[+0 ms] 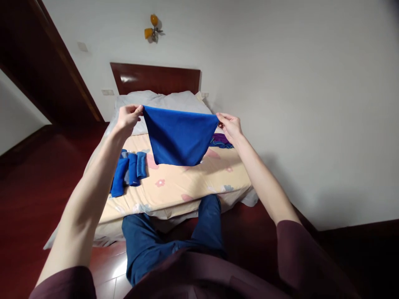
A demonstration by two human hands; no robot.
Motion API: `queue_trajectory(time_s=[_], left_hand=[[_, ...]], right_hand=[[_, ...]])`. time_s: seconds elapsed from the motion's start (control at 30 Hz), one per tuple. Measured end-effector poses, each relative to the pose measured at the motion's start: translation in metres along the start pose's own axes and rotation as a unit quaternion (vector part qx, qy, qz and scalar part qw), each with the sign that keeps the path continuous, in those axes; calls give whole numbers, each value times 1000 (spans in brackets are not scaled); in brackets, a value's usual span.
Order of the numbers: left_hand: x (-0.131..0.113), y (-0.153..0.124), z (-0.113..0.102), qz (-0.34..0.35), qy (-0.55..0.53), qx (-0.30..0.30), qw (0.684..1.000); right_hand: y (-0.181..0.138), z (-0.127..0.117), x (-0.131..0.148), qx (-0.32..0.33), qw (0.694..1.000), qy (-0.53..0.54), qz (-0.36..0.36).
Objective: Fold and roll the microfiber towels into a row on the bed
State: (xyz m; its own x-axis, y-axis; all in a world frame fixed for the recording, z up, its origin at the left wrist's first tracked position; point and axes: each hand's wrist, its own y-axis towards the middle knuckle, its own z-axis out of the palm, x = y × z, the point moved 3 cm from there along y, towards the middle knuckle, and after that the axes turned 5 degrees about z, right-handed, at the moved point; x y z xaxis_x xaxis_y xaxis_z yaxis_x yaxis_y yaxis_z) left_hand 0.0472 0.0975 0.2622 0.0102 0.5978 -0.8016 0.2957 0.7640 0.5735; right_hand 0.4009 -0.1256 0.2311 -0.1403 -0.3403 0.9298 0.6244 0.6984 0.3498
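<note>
A blue cloth (181, 137) hangs stretched between my two hands, above the bed. My left hand (127, 118) pinches its upper left corner, and my right hand (230, 125) pinches the upper right corner. The cloth's top edge is nearly straight and its lower part hangs loose. On the bed to the left lie several rolled or folded blue cloths (133, 168), side by side, with some grey showing among them. Behind my right hand is a small heap of purple and blue fabric (220, 140), partly hidden by the hand and the hanging cloth.
The bed (174, 195) has a cream flowered sheet, and its near edge is at my legs. Pale pillows (183, 99) rest against the dark wooden headboard (156, 79). A wall (311, 104) runs along the right. A wall lamp (152, 31) is mounted above the headboard.
</note>
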Motion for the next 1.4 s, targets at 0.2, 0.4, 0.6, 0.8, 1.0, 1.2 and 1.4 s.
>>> queue_trajectory(time_s=[0.2,0.4,0.6,0.8,1.0,1.2,1.4], left_hand=[[1,-15,-1,-13,32,25,999],[-16,-46,2,-21,74,82,994],[-27,-119,-12,-44,97,150,983],[-20,-200,-28,-152,89,191,966],[-10,-239,-35,-238,82,213,944],[49,-209,-18,-244,63,232,940],[106,-129,15,-193,86,129,969]], right_hand=[[-28,-8,-5,-18,999,-2,47],[-68,-28,-9,-33,996,1,86],[-131,-60,-18,-20,990,-36,138],[-187,-81,-32,11,976,-73,203],[-202,-84,-49,45,955,-87,280],[-158,-58,-84,71,937,-44,339],[-66,-19,-128,31,965,-20,259]])
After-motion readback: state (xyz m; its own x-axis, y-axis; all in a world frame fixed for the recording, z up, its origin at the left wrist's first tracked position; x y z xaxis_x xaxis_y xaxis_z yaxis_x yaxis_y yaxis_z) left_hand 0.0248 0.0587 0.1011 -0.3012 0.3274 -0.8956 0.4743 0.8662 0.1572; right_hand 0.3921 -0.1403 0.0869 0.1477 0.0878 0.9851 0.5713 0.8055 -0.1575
